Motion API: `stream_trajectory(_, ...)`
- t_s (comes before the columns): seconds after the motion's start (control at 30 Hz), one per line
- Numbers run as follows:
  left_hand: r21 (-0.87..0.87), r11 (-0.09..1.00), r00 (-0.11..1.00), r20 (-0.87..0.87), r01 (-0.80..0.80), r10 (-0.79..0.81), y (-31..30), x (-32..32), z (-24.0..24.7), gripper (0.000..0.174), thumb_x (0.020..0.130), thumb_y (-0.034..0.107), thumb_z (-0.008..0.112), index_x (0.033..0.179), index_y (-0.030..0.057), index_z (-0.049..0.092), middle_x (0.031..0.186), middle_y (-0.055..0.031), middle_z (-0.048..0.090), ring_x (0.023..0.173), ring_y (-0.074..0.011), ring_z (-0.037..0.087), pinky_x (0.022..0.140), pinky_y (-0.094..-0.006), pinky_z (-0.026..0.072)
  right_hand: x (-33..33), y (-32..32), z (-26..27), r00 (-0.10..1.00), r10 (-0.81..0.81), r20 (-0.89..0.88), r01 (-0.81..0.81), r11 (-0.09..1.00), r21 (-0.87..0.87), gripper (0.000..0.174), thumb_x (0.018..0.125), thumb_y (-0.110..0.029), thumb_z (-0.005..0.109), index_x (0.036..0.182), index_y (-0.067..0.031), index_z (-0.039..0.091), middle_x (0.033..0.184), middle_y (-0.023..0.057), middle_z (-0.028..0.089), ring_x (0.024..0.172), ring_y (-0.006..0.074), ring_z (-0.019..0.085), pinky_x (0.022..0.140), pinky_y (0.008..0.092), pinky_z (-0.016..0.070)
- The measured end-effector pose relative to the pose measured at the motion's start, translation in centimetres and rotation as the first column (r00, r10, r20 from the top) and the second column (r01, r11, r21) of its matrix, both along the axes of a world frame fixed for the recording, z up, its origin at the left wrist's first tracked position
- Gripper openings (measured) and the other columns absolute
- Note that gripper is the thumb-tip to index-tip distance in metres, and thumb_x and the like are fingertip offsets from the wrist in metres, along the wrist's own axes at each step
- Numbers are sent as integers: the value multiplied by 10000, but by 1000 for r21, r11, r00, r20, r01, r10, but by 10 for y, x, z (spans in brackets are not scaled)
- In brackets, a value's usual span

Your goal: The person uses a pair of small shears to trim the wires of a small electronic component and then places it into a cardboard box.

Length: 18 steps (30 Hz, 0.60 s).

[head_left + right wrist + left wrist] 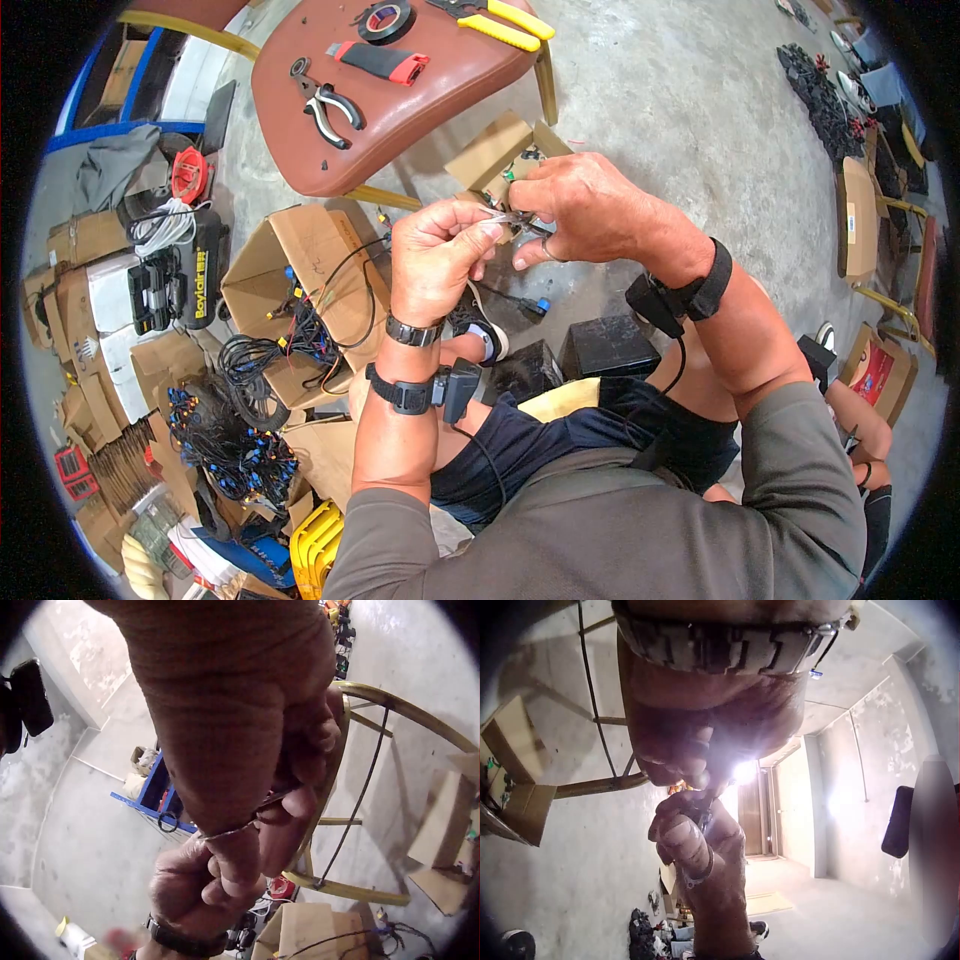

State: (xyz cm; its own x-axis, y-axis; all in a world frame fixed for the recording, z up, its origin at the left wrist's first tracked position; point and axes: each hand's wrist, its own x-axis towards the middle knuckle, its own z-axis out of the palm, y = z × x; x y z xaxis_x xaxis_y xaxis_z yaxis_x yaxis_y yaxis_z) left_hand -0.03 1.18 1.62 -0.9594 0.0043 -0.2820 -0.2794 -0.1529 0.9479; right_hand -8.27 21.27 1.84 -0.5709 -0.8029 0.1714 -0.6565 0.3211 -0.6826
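Observation:
In the head view both hands meet at the middle, in front of the chair. My left hand (435,245) pinches a thin pale silvery piece (493,215) between thumb and fingertips. Against it, my right hand (595,205) grips a small dark metal tool (520,219); fingers cover much of it, and I cannot tell its exact kind. From below, the left wrist view has the right hand (705,847), ringed on one finger, reaching up to the left fingertips. Fingers largely hide the work in the right wrist view, where the left hand (184,881) sits under the right.
Pliers (325,105), a red-and-black cutter (380,62), a tape roll (385,20) and yellow-handled pliers (495,22) lie on a brown chair (440,95). Nearby stand a small open carton (490,150), a bigger carton (310,240) with cables, and black boxes (610,345).

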Motion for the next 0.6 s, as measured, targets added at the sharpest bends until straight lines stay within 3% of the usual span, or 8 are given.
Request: stream_trajectory(0.6,87,995,998,37,-51,48,0,-1,-6,114,868,30,678,967,-27,673,761,-82,674,577,-124,599,493,-229,473,-3,1,-4,998,-47,-39,50,995,88,310,673,-294,810,796,-81,621,695,124,652,719,341,666,645,441,518)
